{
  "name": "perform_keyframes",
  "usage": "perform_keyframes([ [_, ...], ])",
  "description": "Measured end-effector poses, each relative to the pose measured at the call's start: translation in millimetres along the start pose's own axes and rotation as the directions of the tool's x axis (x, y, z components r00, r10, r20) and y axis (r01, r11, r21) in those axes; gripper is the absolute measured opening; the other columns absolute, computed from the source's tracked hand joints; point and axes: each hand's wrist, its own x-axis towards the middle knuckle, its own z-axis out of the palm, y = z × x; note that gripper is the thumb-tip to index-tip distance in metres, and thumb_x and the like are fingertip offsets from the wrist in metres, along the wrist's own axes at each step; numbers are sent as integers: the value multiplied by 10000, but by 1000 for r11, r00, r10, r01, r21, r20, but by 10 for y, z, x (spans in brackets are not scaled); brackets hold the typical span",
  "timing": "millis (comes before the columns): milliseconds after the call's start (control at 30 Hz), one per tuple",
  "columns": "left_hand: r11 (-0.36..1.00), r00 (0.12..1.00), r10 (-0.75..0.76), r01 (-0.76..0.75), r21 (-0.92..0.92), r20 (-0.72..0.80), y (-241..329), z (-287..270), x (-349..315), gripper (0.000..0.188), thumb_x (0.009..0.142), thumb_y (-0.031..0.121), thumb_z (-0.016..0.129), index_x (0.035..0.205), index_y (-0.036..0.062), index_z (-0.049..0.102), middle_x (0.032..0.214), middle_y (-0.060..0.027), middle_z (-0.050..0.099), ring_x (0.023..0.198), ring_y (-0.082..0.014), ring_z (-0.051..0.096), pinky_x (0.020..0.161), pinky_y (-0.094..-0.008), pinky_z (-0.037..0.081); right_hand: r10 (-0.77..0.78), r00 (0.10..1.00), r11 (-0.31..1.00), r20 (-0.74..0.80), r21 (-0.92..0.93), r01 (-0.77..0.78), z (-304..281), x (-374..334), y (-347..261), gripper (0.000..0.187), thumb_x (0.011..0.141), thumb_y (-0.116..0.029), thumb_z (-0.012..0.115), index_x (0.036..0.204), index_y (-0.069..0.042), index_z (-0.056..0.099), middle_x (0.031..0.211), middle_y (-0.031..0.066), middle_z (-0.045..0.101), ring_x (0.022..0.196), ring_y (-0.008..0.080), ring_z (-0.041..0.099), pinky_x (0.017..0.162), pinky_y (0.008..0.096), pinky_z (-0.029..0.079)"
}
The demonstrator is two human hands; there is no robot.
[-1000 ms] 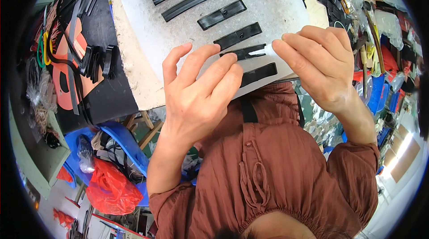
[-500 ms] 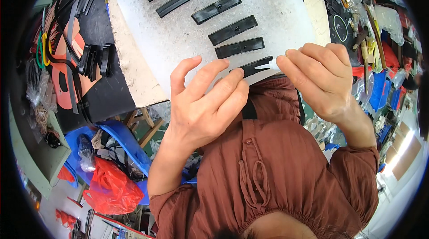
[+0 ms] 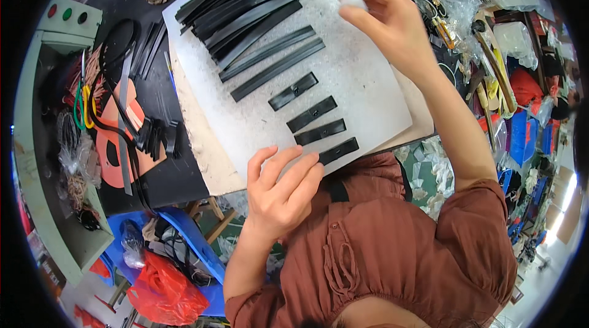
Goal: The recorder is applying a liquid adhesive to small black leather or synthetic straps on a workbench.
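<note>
My right hand (image 3: 386, 21) is raised over the far right edge of the white sheet (image 3: 362, 83). Between its thumb and fingers is a small white bottle (image 3: 354, 0) with a thin nozzle pointing up. My left hand (image 3: 285, 190) lies at the sheet's near edge, fingers spread. Its fingertips reach the end of the nearest short black strip (image 3: 340, 151); whether they press on it I cannot tell. Several such strips form a slanting row, each with a small dark spot mid-length, such as the farthest one (image 3: 293, 91). Beyond them lie two longer black strips (image 3: 277, 69).
A pile of long black strips (image 3: 245, 12) covers the sheet's far left. Left of the board stand orange pieces (image 3: 113, 159), black loops (image 3: 161, 138) and scissors with yellow handles (image 3: 89, 107). A blue bin (image 3: 205, 254) with a red bag sits below. Tools and plastic bags (image 3: 460, 9) crowd the right.
My right hand has lifted the bottle from the nearest short strip to the sheet's far right, nozzle now upward. My left hand stays by that strip. The view has shifted, showing more of the far pile.
</note>
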Motion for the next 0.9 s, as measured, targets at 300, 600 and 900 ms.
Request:
perform_keyframes([
  [300,999,998,-44,44,-6,-37,-2,43,43,221,672,11,677,882,48,736,980,-65,731,937,-267,665,866,-436,497,-151,987,969,-61,-205,135,206,317,331,435,823,-294,816,1116,-2,683,1009,148,751,947,263,735,838,344,568],
  [600,997,999,-47,45,-70,-27,23,56,88,308,636,-106,696,922,7,701,979,-108,716,833,-304,637,740,-409,499,-128,992,685,-19,-724,75,-822,-119,359,269,836,-192,754,1069,-55,756,938,102,745,885,298,664,846,392,511],
  [900,997,997,-74,74,5,-24,57,107,34,322,659,42,867,943,27,714,998,-87,711,785,-256,626,691,-367,470,-313,950,707,-5,-670,229,-673,-709,-30,200,754,-70,818,940,-76,743,932,49,739,878,253,669,780,353,496],
])
